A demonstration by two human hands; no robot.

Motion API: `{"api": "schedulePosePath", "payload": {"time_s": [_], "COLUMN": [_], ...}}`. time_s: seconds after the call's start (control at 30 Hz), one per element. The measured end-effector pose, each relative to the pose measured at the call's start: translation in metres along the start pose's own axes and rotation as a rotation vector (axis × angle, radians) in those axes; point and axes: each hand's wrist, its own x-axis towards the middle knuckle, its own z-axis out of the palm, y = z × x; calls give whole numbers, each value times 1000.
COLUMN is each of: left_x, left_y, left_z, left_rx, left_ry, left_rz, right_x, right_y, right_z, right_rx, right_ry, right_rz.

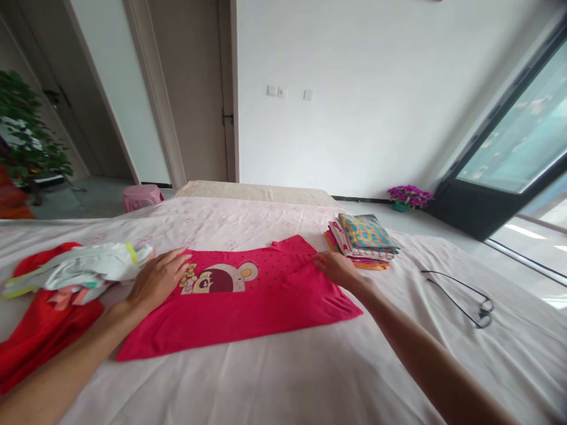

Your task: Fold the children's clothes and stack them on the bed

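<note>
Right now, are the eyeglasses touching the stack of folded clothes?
Apart. The head view shows the eyeglasses lying right of the folded clothes, with bare sheet between them.

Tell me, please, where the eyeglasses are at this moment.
In the head view, the eyeglasses lie toward the right side on the pale sheet, to the right of the folded stack of cloth and the right hand.

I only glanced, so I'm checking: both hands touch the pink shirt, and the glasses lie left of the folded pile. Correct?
Not quite: the head view shows the glasses lying right of the folded pile, not left. The left hand and right hand both touch the pink shirt.
</note>
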Motion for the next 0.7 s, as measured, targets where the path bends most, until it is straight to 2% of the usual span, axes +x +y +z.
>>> {"api": "schedulePosePath", "payload": {"time_s": [0.07,0.17,0.33,0.43,0.53,0.7], "left_x": [23,50,62,60,58,41], "left_y": [-5,-18,-36,-38,-37,-32], "left_z": [4,15,30,29,20,-9], "left_rx": [-12,-9,-62,-65,-64,-104], "left_ry": [-9,-35,-131,-192,-206,-89], "left_rz": [1,-7,-65,-124,-104,-45], "right_x": [37,85,133,143,139,100], "right_y": [-12,-28,-33,-28,-24,-19], "right_z": [-2,7,26,27,17,-15], "right_rx": [27,11,-45,-70,-98,-91], "right_ry": [-1,10,-34,-69,-75,21], "right_rz": [-46,-112,-139,-138,-160,-224]}}
